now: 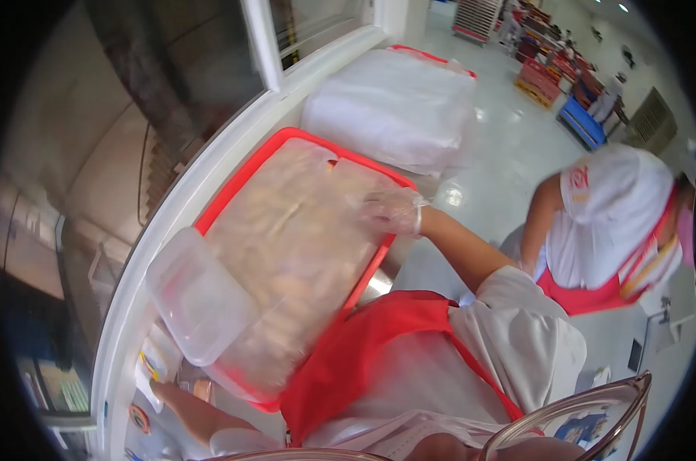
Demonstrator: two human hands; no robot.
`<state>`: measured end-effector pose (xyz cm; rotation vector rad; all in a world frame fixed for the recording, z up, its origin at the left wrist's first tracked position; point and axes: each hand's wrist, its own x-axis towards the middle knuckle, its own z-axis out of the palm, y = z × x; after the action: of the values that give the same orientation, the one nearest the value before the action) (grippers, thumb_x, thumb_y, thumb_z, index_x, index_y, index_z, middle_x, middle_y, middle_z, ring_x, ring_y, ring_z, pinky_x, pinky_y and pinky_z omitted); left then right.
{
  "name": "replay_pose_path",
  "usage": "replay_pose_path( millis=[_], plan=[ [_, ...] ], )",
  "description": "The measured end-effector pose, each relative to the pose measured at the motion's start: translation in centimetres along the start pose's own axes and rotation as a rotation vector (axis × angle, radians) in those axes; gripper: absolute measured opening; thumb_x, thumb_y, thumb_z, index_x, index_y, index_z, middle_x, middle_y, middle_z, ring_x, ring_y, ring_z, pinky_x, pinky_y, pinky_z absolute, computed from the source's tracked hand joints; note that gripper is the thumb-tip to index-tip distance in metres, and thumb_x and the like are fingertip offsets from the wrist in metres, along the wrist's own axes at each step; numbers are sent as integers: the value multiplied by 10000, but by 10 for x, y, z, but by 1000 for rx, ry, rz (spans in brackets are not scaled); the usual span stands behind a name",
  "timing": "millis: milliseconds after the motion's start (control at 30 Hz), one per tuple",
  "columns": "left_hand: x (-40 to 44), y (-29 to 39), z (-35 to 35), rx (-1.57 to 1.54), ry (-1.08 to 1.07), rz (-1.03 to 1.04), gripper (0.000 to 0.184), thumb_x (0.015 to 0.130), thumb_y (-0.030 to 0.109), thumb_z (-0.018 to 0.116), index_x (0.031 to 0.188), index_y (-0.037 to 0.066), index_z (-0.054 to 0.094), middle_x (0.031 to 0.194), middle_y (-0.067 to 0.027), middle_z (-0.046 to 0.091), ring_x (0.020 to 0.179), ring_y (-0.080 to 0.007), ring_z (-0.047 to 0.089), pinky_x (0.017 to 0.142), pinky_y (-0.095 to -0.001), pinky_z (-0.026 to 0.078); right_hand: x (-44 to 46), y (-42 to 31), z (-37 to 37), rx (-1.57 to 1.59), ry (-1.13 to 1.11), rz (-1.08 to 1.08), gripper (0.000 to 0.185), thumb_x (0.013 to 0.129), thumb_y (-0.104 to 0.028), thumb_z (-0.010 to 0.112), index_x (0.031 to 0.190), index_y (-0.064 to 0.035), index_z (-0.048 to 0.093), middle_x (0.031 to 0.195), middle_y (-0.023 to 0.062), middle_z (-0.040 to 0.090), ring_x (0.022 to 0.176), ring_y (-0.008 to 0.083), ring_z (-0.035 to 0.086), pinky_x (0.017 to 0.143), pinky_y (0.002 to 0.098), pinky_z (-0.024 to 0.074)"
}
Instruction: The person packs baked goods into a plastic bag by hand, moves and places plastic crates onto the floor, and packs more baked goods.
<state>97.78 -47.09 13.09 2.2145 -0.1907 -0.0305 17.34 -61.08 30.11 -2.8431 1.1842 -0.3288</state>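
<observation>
A red crate (244, 173) holds many pale, lumpy pieces, blurred under a clear plastic sheet (286, 230). My right hand (394, 213), in a clear glove, lies over the sheet by the crate's right rim. Its fingers point left and look stretched out, though blurred. On the crate's near left corner rests a translucent plastic tub or lid (205, 303), slightly tilted. My left hand (160, 384) is low at the left, beside a white item with yellow and blue marks (157, 355). Its fingers are mostly hidden, so I cannot tell whether it grips that item.
Behind stands another red-rimmed crate covered with white plastic (394, 107). A white window ledge (159, 207) runs along the left. At right a co-worker in white and red (617, 223) bends forward. A tape roll (139, 419) lies lower left; a blue cart (582, 123) stands farther back.
</observation>
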Motion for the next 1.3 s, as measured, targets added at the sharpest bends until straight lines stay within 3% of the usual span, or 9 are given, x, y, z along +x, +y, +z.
replay_pose_path(
  millis=[200, 433, 500, 533, 567, 867, 1033, 1167, 1300],
  plan=[
    [15, 5, -4, -170, 5, 140, 421, 760, 211, 597, 1078, -46, 496, 1027, -197, 539, 870, -309, 565, 723, -407, 494, 0, 5, 9, -29, 187, 20, 196, 758, -162, 586, 947, -112, 599, 1031, 98, 574, 930, 273, 562, 769, 370, 472],
    [-19, 55, -6, -1160, 134, -357, 414, 757, 165, 580, 1091, -51, 469, 1097, -199, 498, 944, -313, 545, 786, -423, 488, 5, 2, 7, -101, 190, 10, 193, 767, -158, 593, 956, -119, 587, 1023, 116, 579, 811, 302, 590, 654, 388, 486],
    [-29, 78, -6, -1209, 274, -403, 413, 756, 152, 575, 1095, -53, 461, 1118, -200, 486, 966, -315, 539, 804, -428, 486, 10, -5, 1, -111, 128, 39, 199, 780, -184, 579, 966, -114, 584, 1033, 116, 578, 802, 308, 590, 651, 395, 482],
    [-53, 104, -13, -845, 553, -441, 434, 701, 147, 601, 1040, -80, 453, 1035, -198, 508, 904, -318, 561, 707, -446, 527, 12, -7, -1, -120, 100, 59, 204, 787, -198, 572, 972, -112, 583, 1038, 116, 578, 798, 311, 591, 650, 398, 481],
    [-51, 104, -12, -854, 545, -449, 446, 709, 140, 597, 1067, -58, 419, 1056, -191, 495, 918, -311, 554, 719, -437, 519, 12, -6, -1, -127, 100, 43, 214, 791, -208, 566, 980, -110, 581, 1048, 117, 576, 799, 312, 591, 652, 402, 479],
    [-76, 75, -10, -1357, 245, -149, 694, 778, 82, 555, 1307, 143, 111, 1242, -128, 377, 1049, -252, 488, 828, -363, 448, 12, 19, 16, -121, 126, -18, 219, 794, -190, 564, 988, -91, 590, 1085, 150, 563, 831, 334, 589, 691, 416, 478],
    [-130, 174, -60, -1360, 42, -77, 797, 769, -42, 520, 1378, 153, 44, 1284, -177, 328, 1084, -261, 466, 844, -326, 445, 37, 30, 18, 9, 180, -37, 273, 791, -155, 568, 1055, -86, 579, 1127, 159, 541, 1007, 326, 530, 837, 400, 438],
    [-215, 279, -89, -1390, -416, 142, 835, 767, -100, 483, 1394, 160, -3, 1300, -174, 308, 1074, -270, 472, 884, -352, 423, 97, 18, 5, 205, 360, -127, 379, 778, -97, 575, 1153, -62, 529, 1167, 146, 525, 1111, 291, 476, 938, 365, 385],
    [-333, 354, -69, -1195, -890, 265, 788, 790, -102, 469, 1395, 137, 24, 1260, -202, 344, 1005, -237, 513, 826, -320, 468, 161, -13, -31, 1410, 203, -61, 560, 845, -145, 547, 1317, 7, 288, 1324, 152, 360, 1186, 222, 417, 972, 302, 347]
  ],
)
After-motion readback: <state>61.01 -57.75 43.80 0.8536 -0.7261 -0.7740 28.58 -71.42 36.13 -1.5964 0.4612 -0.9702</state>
